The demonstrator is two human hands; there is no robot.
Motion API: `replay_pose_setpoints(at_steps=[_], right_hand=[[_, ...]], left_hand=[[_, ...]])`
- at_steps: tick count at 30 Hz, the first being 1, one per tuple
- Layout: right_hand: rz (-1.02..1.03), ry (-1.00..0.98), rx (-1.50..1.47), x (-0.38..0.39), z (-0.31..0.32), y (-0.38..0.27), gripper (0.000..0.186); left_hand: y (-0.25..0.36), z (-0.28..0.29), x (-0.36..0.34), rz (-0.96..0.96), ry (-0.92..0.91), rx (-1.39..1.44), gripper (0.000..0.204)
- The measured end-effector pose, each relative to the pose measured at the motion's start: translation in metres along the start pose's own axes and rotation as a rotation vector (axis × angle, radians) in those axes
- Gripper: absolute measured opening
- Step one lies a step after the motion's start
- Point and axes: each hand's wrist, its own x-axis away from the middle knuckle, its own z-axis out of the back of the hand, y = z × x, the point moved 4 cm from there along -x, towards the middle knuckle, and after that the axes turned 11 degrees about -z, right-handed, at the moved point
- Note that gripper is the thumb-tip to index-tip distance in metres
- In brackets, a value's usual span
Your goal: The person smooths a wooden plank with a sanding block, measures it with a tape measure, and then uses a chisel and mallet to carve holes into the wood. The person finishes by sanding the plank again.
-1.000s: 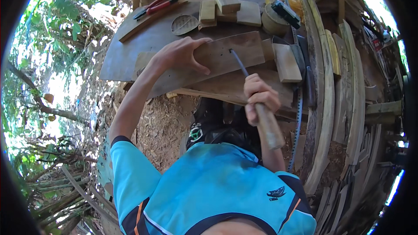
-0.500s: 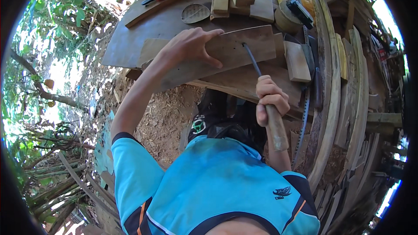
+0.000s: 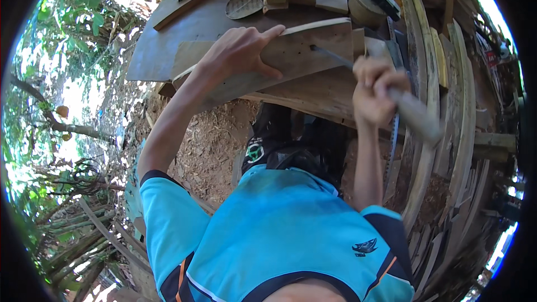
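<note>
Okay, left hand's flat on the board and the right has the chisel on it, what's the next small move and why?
Probably a short push of the chisel along the board, keeping it low. Its metal tip already rests on the board's face, the right hand has a full grip on the wooden handle, and the left hand presses the board down clear of the tip.

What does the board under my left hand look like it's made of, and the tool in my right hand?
The board looks like bare, unfinished wood: pale brown, matte, with small holes. The tool in the right hand seems to have a dark metal shaft and a light wooden handle, though it is blurred.
</note>
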Motion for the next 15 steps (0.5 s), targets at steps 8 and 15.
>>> replay_pose_setpoints(at_steps=[8, 15], right_hand=[[-0.436, 0.026, 0.022, -0.082, -0.009, 0.018, 0.009], [-0.627, 0.24, 0.195, -0.125, -0.016, 0.056, 0.021]], left_hand=[[0.0, -0.001, 0.003, 0.07, -0.03, -0.016, 0.083], [0.003, 0.008, -0.002, 0.166, -0.023, 0.257, 0.076]])
